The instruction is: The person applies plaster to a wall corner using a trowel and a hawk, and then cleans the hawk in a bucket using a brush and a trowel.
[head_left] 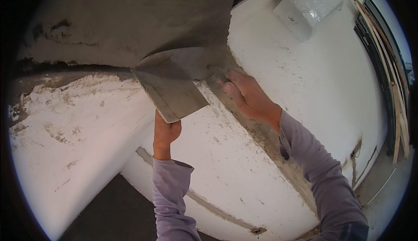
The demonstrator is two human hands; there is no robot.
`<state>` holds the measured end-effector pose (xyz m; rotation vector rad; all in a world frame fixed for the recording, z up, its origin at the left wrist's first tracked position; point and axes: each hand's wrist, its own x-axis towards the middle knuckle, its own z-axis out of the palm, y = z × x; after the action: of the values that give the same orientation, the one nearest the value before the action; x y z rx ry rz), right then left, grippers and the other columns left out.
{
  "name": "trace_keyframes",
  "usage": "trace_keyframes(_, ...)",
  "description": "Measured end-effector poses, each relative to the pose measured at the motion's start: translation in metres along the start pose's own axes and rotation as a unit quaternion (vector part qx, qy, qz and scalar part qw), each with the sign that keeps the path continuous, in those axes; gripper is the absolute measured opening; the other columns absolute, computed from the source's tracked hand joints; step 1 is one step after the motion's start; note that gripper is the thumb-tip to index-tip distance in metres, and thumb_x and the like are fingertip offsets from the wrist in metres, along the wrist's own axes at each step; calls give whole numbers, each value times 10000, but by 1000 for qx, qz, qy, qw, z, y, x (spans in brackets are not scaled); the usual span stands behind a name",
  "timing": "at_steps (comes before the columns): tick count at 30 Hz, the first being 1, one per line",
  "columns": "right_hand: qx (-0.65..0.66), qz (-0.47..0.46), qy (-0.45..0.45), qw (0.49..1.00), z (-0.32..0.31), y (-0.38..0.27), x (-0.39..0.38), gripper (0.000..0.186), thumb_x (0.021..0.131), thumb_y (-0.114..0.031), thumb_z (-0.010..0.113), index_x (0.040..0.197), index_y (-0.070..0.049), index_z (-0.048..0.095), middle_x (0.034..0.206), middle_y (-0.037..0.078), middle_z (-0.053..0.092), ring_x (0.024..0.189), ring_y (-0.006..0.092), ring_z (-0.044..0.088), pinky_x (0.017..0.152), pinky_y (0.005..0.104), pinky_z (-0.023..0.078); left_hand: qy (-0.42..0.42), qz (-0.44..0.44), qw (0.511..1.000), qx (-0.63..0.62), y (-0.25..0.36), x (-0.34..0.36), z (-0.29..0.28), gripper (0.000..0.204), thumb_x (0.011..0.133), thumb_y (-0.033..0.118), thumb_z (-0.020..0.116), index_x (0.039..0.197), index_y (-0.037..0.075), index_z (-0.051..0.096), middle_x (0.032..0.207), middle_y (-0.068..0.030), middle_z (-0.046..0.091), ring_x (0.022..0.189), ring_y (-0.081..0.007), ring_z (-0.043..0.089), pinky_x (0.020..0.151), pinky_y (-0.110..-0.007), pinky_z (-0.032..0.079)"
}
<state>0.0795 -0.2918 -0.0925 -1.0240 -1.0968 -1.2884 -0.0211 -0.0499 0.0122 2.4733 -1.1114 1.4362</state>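
My left hand (167,131) is closed under a flat, grey-smeared plasterer's hawk (174,98) and holds it tilted just below the wet plaster; its grip is mostly hidden by the plate. My right hand (250,96) is closed round the handle of a trowel (185,61), whose wide thin blade lies against the dark grey plaster (152,18), above the hawk. Motion blurs the fingers and the handle there. Between the white wall faces runs a strip of grey plaster (265,140), passing close to my right wrist.
At upper right a clear plastic-wrapped white box (307,10) shows on the white wall. Long wooden strips and dark lengths (389,75) lean at the far right. Small wall boxes with wires (258,231) sit low down. A dark opening (115,210) lies at lower left.
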Motion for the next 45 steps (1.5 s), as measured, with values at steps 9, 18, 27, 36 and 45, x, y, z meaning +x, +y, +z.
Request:
trace_keyframes(9,3,25,83,996,-4,5,-46,299,991,-239,430,989,42,533,760,151,511,608,268,497,573,365,419,-10,-12,1000,-4,-6,-3,-2,309,829,-55,535,1134,-9,564,1132,-151,578,1049,-276,555,924,-333,419)
trace_keyframes(18,-81,-52,20,995,-35,-19,-6,199,940,-182,516,964,15,500,758,187,542,647,366,534,569,447,418,-4,3,1000,12,-3,-1,1,288,845,-46,539,1132,-26,553,1142,-152,584,1047,-256,566,908,-321,429)
trace_keyframes(27,-169,60,-29,983,-30,-12,-22,248,959,-241,497,956,7,487,749,186,534,678,365,554,602,452,435,-6,-20,1000,19,5,2,-2,263,835,-39,564,1096,-23,594,1058,-148,647,974,-279,610,863,-324,456)
trace_keyframes(36,-129,19,-14,991,-48,-9,-42,271,964,-249,487,984,21,502,784,181,552,693,352,560,612,446,435,16,6,1000,15,-5,-2,-5,227,847,-36,575,1069,-25,621,1089,-159,646,1001,-289,610,893,-329,450)
trace_keyframes(45,-123,-24,-21,992,-29,22,-5,290,968,-251,479,996,36,510,773,190,563,703,372,564,629,462,437,19,0,1000,-14,-8,-2,2,228,846,-34,582,1072,-34,611,1063,-151,648,971,-279,606,882,-331,451)
